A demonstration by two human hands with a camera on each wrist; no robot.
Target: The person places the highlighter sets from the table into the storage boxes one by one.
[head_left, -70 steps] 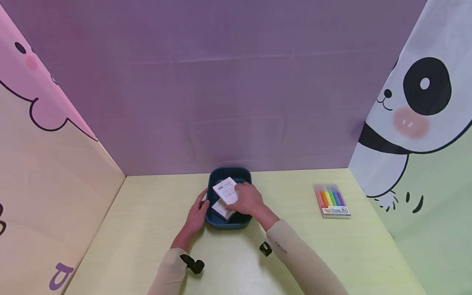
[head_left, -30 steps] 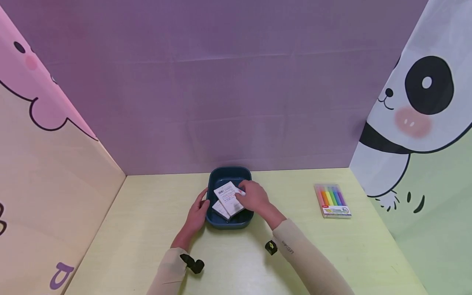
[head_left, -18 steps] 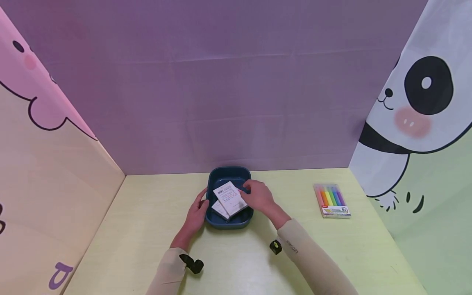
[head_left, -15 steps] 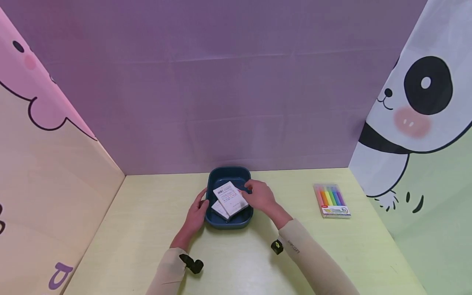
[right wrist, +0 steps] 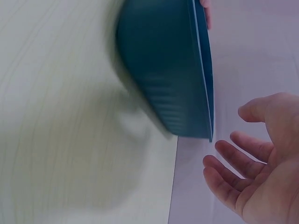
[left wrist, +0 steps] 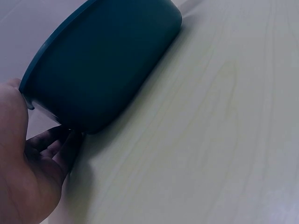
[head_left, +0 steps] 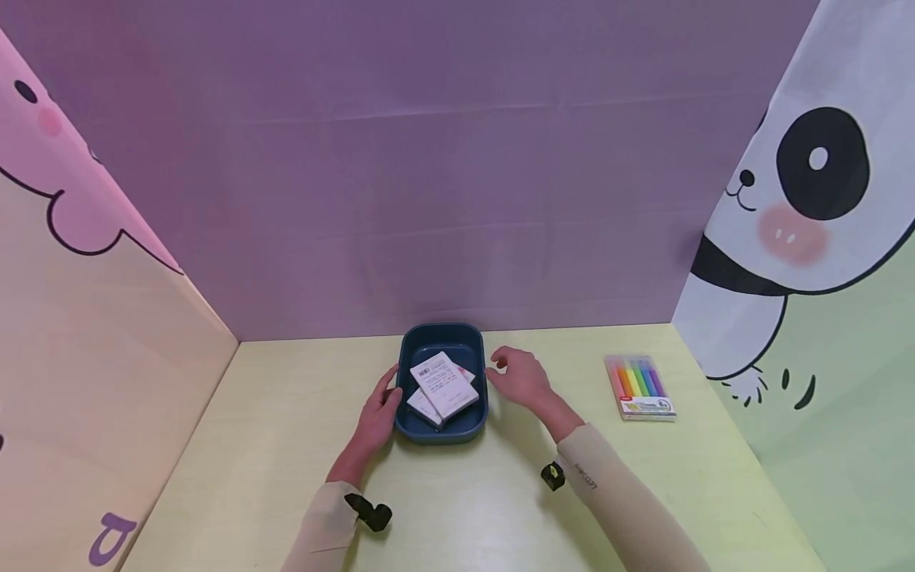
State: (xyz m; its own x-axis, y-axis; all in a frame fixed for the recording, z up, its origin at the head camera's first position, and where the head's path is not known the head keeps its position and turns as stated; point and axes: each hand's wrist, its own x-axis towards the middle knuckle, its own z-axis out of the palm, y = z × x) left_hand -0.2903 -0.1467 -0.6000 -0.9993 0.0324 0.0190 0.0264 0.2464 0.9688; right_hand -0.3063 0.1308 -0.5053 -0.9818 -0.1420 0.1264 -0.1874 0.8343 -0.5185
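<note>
Pale worktop (head_left: 515, 524). Left grip (head_left: 375, 417) relaxed against bin (head_left: 439, 437); right grip (head_left: 520, 376) loosely spread, empty. Best steady bin, boxes (head_left: 445, 386) undisturbed.

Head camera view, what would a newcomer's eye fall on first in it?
Probably the big panda print on the right wall, with its bold black eye patch. Next, the dark blue bin near the far edge of the table, between left hand and right hand, with two overlapping white printed boxes inside. Then the rainbow-coloured marker pack on the table's right.
</note>
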